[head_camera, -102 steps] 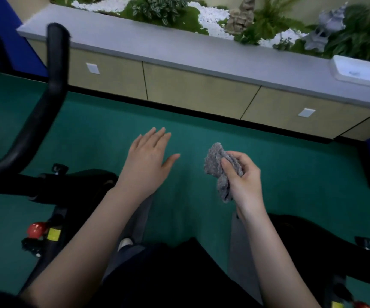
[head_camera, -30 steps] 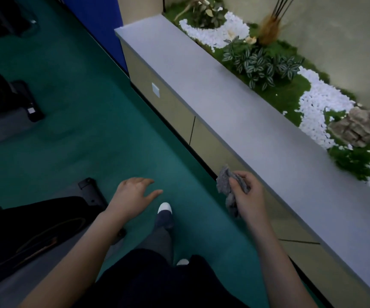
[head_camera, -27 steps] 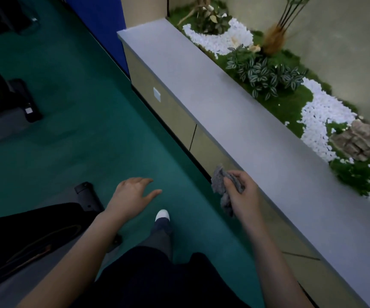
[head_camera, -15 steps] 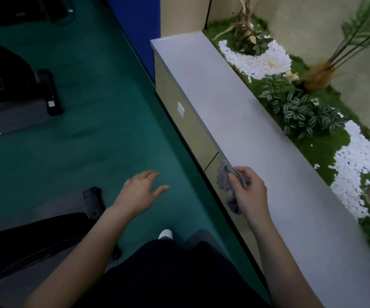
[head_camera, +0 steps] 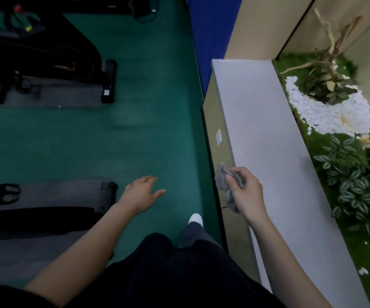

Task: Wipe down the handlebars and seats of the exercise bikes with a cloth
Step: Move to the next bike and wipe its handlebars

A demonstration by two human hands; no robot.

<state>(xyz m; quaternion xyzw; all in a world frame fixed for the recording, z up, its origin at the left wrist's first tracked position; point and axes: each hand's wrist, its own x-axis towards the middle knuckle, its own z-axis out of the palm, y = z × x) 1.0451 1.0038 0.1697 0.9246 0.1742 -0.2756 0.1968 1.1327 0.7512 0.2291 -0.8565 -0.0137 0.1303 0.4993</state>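
Cloth [head_camera: 221, 178], grey and fuzzy, sits crumpled into a small wad in the right hand [head_camera: 247, 194]. Thumb and curled fingers pinch it, and a tail hangs out below the palm. That hand is up at the near edge of the long grey ledge [head_camera: 257, 121] on the right, and I can't tell whether the wad brushes it.

The left hand [head_camera: 140, 193] holds nothing. Its fingers are loosely spread over the green floor [head_camera: 90, 141], and one white shoe [head_camera: 195, 218] is stepping forward beneath.

What matters next is where the work lies, and both bikes are on the left, the side away from the cloth. The near bike [head_camera: 35, 215] shows only a low black base along the left edge. The far bike [head_camera: 52, 52] stands well ahead on its grey mat [head_camera: 52, 96], with its dark frame running left to right and its foot bar pointing near to far. The empty left hand is the closer one to either machine. To my eye the right hand will have to cross the body, or the person will have to turn left, before any wiping can begin.

No handlebar or seat is in sight from here, so I can't say how clean they are. The cloth looks dry and soft, the sort that would fold easily round a bar.
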